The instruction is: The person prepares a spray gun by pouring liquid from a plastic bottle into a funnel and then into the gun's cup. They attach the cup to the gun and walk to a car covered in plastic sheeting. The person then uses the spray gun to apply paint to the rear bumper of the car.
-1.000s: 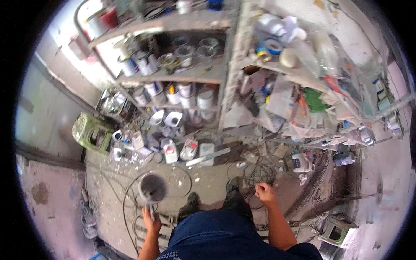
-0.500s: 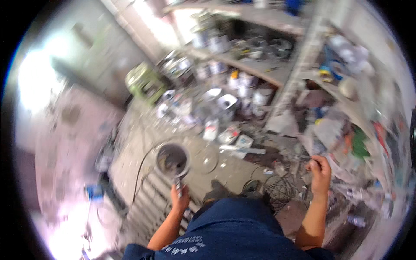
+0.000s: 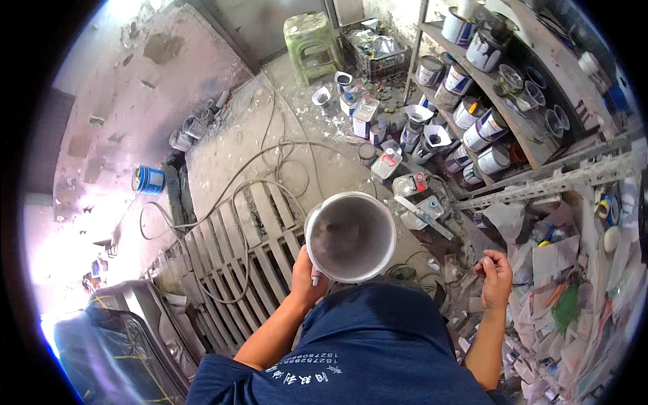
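Observation:
My left hand [image 3: 310, 279] is closed around the side of a round, open-topped pale cup [image 3: 387, 233], its fingers mostly out of sight beneath. The cup is deep, with a grey, stained inside and a white rim. A small pinkish-silver end [image 3: 315, 275] of a handle or fitting pokes out by my thumb. Off to the right, my right hand [image 3: 496, 278] hangs apart from everything, fingers curled and thumb tip near the index finger. Whether anything small is between them I cannot make out.
Paint cans [image 3: 493, 160] crowd a shelf at the upper right. Bottles and a plastic jug [image 3: 387, 164] stand on the floor before it. A hose [image 3: 283, 143] loops across the floor and slatted wooden pallet [image 3: 233, 233]. A green stool [image 3: 310, 44] stands far back; litter [image 3: 550, 270] lies right.
The cup in my left hand has come up closer and moved right, before my torso. The view has turned, so stool and shelf sit further right. My right hand keeps its curled shape.

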